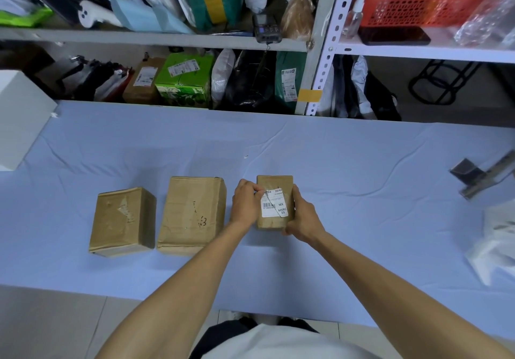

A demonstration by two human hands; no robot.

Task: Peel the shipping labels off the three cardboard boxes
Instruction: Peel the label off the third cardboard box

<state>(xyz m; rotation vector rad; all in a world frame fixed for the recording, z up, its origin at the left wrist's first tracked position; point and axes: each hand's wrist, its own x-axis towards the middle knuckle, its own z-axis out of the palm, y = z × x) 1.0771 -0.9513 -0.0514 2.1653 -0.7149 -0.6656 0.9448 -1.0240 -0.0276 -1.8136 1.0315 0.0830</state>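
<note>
Three cardboard boxes stand in a row on the blue table (362,163). The left box (122,220) and the middle box (192,213) carry no label on top, only torn tape marks and scribbles. The small right box (274,184) bears a white shipping label (274,205) with a barcode and "MX MXRC 03". My left hand (246,202) pinches the label's upper left corner, which is slightly lifted. My right hand (302,216) grips the box's right side and near corner.
A white box (19,119) sits at the table's left edge. Crumpled white plastic (496,244) and a metal tool (479,174) lie at the right. Shelves (156,38) packed with parcels stand behind the table.
</note>
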